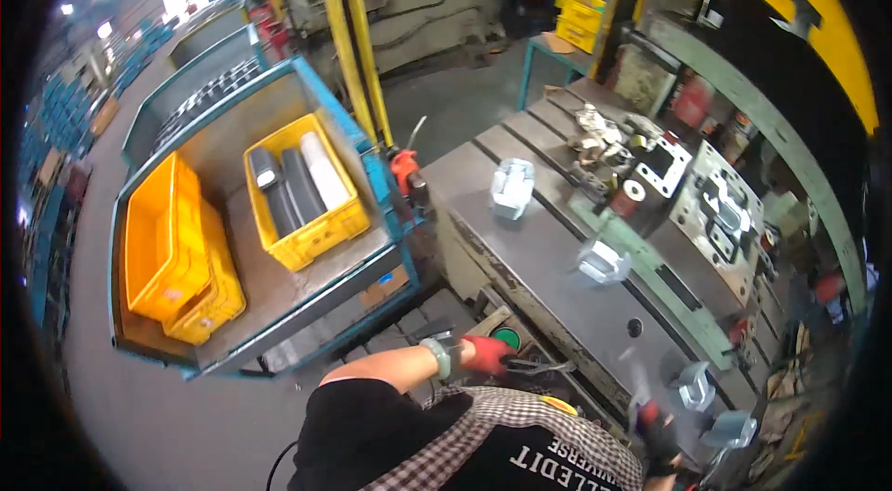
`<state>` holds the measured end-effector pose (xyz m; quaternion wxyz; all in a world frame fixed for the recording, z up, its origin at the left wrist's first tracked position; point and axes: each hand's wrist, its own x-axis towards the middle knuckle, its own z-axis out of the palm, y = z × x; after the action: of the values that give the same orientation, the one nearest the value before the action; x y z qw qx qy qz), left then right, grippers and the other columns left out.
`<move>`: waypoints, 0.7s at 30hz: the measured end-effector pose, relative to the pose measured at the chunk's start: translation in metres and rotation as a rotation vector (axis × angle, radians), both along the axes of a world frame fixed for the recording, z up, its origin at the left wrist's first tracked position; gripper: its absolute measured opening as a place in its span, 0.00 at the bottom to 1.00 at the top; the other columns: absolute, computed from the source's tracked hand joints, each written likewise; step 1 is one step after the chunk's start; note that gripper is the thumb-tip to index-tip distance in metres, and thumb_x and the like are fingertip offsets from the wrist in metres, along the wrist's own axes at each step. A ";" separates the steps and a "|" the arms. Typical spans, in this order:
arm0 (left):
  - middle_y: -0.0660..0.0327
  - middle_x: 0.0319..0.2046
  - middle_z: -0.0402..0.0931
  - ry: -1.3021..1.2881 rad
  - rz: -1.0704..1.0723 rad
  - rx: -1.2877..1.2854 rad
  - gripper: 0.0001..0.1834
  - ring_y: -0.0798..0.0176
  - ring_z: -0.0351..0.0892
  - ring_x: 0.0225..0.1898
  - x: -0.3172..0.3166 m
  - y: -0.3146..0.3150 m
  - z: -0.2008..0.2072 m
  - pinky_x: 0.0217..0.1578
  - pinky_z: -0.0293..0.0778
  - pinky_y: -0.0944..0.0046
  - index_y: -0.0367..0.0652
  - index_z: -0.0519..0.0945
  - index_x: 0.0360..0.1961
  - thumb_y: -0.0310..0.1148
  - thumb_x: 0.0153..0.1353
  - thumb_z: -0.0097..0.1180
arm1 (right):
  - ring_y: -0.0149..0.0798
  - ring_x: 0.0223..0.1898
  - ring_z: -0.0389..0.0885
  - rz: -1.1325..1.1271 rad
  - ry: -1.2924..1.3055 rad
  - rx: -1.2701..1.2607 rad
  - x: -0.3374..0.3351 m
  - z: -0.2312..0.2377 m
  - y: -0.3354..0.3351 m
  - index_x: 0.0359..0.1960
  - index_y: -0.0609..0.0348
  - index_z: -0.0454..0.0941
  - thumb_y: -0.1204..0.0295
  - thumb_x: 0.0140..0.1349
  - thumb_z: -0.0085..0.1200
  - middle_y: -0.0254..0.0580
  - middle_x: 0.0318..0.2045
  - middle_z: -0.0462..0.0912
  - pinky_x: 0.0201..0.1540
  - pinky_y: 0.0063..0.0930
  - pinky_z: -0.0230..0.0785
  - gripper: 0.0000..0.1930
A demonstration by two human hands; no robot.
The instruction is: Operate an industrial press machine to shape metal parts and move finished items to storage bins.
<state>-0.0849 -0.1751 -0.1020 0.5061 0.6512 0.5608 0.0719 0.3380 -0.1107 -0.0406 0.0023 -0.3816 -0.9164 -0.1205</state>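
Note:
My left hand (485,354), in a red glove, lies beside a round green push button (506,338) on a control box at the press table's near edge. Its fingers reach toward the button and look loosely stretched; whether they touch it I cannot tell. My right hand (654,418), in a red and dark glove, is smeared by motion at the lower right. A blurred greyish thing (637,375) shows just above it, too unclear to name. Close by are bent silvery metal parts (694,387) and another shaped metal part (729,431).
On the slotted press table (557,240) stand a silvery metal block (512,188) and a bent metal part (604,262). A die plate (720,217) lies farther right under the press frame. To the left, a blue-rimmed cart (316,277) holds yellow crates (307,245), one with dark curved parts.

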 end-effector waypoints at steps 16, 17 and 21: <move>0.56 0.48 0.75 0.380 -0.460 -0.075 0.38 0.52 0.75 0.48 0.006 0.033 -0.073 0.48 0.68 0.54 0.50 0.71 0.55 0.63 0.48 0.52 | 0.47 0.37 0.79 -0.610 0.021 -0.764 0.049 -0.114 -0.088 0.36 0.55 0.76 0.56 0.57 0.51 0.47 0.33 0.80 0.39 0.43 0.70 0.16; 0.55 0.46 0.76 0.392 -0.423 -0.102 0.34 0.52 0.76 0.47 0.006 0.036 -0.067 0.47 0.69 0.52 0.49 0.74 0.51 0.61 0.49 0.52 | 0.48 0.37 0.79 -0.639 -0.003 -0.790 0.055 -0.117 -0.097 0.36 0.54 0.77 0.56 0.56 0.52 0.48 0.33 0.80 0.39 0.44 0.70 0.15; 0.50 0.55 0.69 0.388 -0.332 -0.163 0.42 0.48 0.67 0.57 0.002 0.027 -0.012 0.55 0.63 0.54 0.46 0.68 0.58 0.64 0.49 0.51 | 0.53 0.36 0.80 -0.642 -0.054 -0.871 0.072 -0.147 -0.099 0.40 0.53 0.77 0.49 0.51 0.54 0.54 0.30 0.81 0.40 0.44 0.71 0.22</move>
<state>-0.0828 -0.1483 -0.1142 0.4449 0.6929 0.5368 -0.1835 0.4104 -0.2100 -0.1873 -0.2168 -0.6048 -0.7186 0.2661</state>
